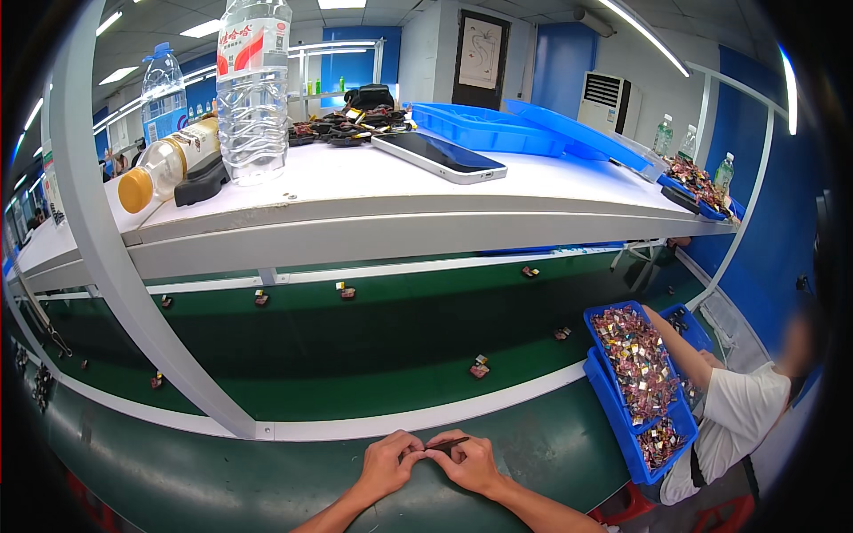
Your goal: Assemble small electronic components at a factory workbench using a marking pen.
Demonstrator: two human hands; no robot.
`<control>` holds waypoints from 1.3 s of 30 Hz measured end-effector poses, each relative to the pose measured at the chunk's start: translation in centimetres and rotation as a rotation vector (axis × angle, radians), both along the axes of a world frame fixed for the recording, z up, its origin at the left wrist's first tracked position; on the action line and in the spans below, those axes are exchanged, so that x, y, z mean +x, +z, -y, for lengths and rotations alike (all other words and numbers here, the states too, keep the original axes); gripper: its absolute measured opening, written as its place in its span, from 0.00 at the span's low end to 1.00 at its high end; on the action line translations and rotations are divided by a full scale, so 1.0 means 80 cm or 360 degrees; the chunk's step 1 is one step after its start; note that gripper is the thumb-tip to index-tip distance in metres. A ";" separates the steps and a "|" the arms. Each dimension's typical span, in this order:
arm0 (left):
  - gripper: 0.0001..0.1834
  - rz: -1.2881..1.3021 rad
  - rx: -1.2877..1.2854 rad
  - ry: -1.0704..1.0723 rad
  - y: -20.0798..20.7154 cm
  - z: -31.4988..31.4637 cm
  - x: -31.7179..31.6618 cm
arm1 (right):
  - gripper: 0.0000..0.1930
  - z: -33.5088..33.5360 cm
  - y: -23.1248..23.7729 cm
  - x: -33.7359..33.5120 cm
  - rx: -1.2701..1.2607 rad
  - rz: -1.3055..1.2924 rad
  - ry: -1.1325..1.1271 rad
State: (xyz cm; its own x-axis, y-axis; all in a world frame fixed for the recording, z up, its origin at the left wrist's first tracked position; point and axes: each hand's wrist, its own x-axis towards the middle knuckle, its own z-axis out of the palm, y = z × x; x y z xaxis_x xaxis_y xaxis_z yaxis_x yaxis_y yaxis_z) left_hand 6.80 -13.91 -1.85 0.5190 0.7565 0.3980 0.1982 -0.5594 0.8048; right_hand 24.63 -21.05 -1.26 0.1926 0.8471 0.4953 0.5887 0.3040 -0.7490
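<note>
My two hands meet above the green work surface (293,480) at the lower middle. Between their fingertips is a small, thin, dark strip-like part (450,442); its exact kind is too small to tell. My right hand (473,464) pinches it, and one end sticks out over the fingers. The left hand (387,464) is closed too, its thumb and fingertips pressed together at the part's other end. Beyond my hands, a small assembly with a pale square and dark reddish body (480,367) lies on the dark green belt (391,355).
Blue bins (613,426) of small wired parts stand at right, beside a seated person (742,417) in white. A white post (151,311) rises at left. The shelf above bears a phone (444,155), bottles (253,107) and blue trays (489,129).
</note>
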 end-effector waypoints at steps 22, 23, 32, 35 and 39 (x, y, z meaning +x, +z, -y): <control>0.05 -0.0030 -0.0020 0.0016 0.000 0.001 0.000 | 0.13 0.000 0.001 0.001 0.0058 0.0034 0.0074; 0.05 -0.0031 -0.0022 0.0019 0.000 0.001 0.000 | 0.10 0.001 0.007 0.000 0.0009 0.0044 0.0060; 0.06 -0.0008 -0.0025 -0.0002 0.003 0.002 0.001 | 0.09 0.005 0.014 -0.002 0.0020 0.0033 -0.0010; 0.06 -0.0007 -0.0014 -0.0002 0.003 0.002 0.001 | 0.10 0.006 0.016 -0.002 0.0029 0.0047 -0.0022; 0.08 -0.0014 -0.0017 -0.0012 0.002 0.001 0.001 | 0.10 0.006 0.018 -0.003 0.0018 0.0042 -0.0038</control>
State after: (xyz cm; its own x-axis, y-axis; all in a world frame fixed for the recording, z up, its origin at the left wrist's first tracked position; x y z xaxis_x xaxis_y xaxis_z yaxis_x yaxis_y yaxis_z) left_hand 6.89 -14.03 -1.70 0.5283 0.7566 0.3853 0.2011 -0.5524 0.8089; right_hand 24.41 -21.51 0.15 0.1993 0.8366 0.5102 0.6154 0.2983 -0.7296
